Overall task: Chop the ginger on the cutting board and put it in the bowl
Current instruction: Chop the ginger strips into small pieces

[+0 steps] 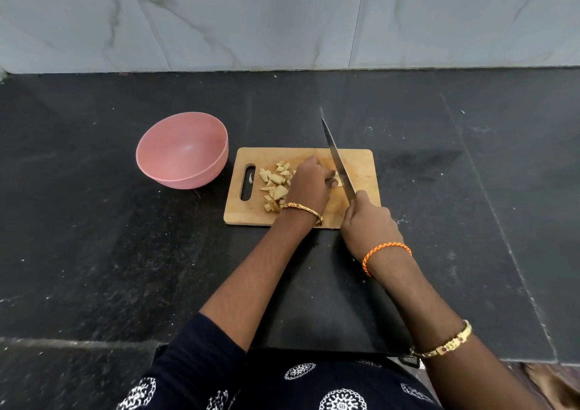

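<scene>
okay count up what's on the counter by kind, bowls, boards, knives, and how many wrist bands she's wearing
Bowls: 1, pink bowl
Cutting boards: 1, wooden cutting board
Knives: 1, knife gripped by the right hand
Wrist bands: 3, gold bangle, orange thread band, gold bracelet
Total: 6

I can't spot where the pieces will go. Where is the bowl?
In the head view the pink bowl stands on the dark counter, just left of the cutting board, beside its handle slot.
</scene>
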